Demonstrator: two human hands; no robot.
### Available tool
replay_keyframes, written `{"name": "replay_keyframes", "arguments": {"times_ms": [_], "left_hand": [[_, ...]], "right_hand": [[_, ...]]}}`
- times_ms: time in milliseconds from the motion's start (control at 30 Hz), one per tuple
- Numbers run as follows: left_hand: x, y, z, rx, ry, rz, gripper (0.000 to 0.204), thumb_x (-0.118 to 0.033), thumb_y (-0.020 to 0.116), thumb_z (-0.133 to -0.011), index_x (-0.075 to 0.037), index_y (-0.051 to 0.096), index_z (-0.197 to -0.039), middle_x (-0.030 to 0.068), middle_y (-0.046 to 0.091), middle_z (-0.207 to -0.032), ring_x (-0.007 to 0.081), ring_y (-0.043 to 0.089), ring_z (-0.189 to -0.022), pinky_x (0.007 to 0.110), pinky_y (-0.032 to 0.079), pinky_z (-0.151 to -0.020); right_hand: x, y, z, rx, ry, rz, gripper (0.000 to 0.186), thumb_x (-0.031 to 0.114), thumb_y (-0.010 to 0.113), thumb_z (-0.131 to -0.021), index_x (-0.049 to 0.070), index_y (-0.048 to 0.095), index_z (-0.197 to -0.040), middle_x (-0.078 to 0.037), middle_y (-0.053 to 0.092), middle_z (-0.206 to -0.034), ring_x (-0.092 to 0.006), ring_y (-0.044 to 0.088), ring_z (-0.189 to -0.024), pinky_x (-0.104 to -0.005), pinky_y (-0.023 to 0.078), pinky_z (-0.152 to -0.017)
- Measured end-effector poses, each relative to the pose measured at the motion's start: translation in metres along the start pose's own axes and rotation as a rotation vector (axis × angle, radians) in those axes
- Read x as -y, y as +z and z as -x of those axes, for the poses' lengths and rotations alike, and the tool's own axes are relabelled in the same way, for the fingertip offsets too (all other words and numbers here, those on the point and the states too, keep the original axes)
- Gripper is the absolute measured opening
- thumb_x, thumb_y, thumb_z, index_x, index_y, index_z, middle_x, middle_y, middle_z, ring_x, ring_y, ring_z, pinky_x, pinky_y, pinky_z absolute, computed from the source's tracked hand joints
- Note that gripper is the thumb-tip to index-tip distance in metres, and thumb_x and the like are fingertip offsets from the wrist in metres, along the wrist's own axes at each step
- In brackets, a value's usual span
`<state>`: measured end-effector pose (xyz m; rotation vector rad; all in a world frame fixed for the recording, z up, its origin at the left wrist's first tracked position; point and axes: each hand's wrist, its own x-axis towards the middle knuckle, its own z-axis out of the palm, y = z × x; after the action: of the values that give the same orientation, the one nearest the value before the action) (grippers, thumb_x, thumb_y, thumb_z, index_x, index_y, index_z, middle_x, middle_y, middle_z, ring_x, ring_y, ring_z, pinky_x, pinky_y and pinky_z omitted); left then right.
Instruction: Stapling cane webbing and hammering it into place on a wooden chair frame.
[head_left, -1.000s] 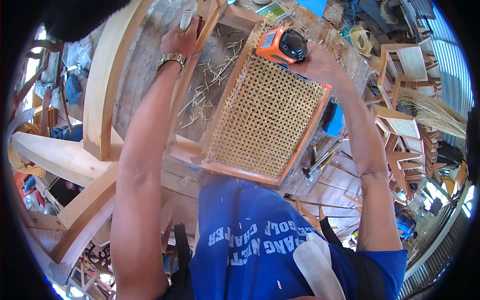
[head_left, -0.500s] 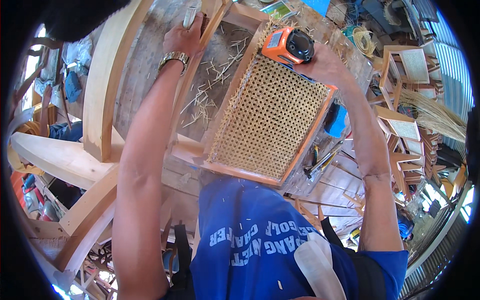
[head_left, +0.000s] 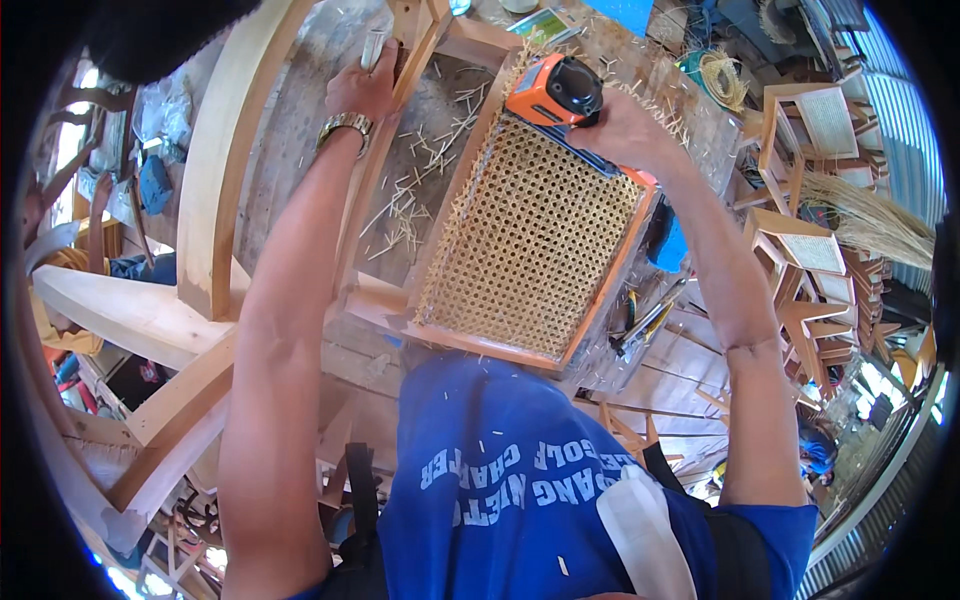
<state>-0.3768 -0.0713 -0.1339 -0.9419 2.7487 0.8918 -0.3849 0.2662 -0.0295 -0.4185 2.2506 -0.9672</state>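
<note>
My right hand (head_left: 632, 130) is wrapped round the grip of an orange-and-black staple gun (head_left: 550, 92). Its long magazine rail rests across the top edge of a woven cane panel (head_left: 530, 240). The panel sits in a wooden chair frame (head_left: 480, 346), with loose cane ends sticking out along its left side and top. Further left, my left hand (head_left: 360, 92) is closed beside an upright wooden rail, with a short, clear-looking rod (head_left: 373, 50) poking out above the fist. The rod's lower part is hidden by the fingers.
Cut cane scraps (head_left: 430, 150) litter the wooden workbench (head_left: 290, 130). Curved wooden chair parts (head_left: 210, 150) stand at left. A blue object (head_left: 672, 245) and several hand tools (head_left: 650, 320) lie right of the panel. Chair frames (head_left: 795, 245) are stacked far right; another person's arm (head_left: 100, 215) shows far left.
The staple gun and my right hand have shifted left along the panel's top edge, showing more of the rail. My left hand keeps its grip almost in place.
</note>
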Motion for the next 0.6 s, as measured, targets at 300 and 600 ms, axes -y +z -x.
{"name": "replay_keyframes", "arguments": {"times_ms": [300, 600], "left_hand": [[-0.001, -0.002, -0.004, 0.024, 0.011, -0.011, 0.083, -0.081, 0.043, -0.083, -0.011, 0.073, -0.117, 0.0234, 0.069, -0.116, 0.0415, 0.063, -0.115, 0.047, 0.049, -0.100], [-0.005, -0.004, 0.002, 0.008, 0.024, -0.011, 0.082, -0.081, 0.042, -0.084, -0.013, 0.073, -0.117, 0.0239, 0.070, -0.115, 0.0426, 0.063, -0.114, 0.048, 0.049, -0.099]], "right_hand": [[0.003, -0.003, 0.007, 0.024, 0.061, 0.074, 0.036, 0.008, 0.075, -0.079, 0.006, 0.070, -0.115, -0.004, 0.071, -0.090, -0.0134, 0.063, -0.082, -0.0308, 0.052, -0.079], [0.006, 0.000, 0.007, 0.035, 0.082, 0.092, 0.032, 0.012, 0.073, -0.079, 0.007, 0.071, -0.111, -0.007, 0.072, -0.085, -0.0150, 0.064, -0.078, -0.0324, 0.052, -0.075]]}}
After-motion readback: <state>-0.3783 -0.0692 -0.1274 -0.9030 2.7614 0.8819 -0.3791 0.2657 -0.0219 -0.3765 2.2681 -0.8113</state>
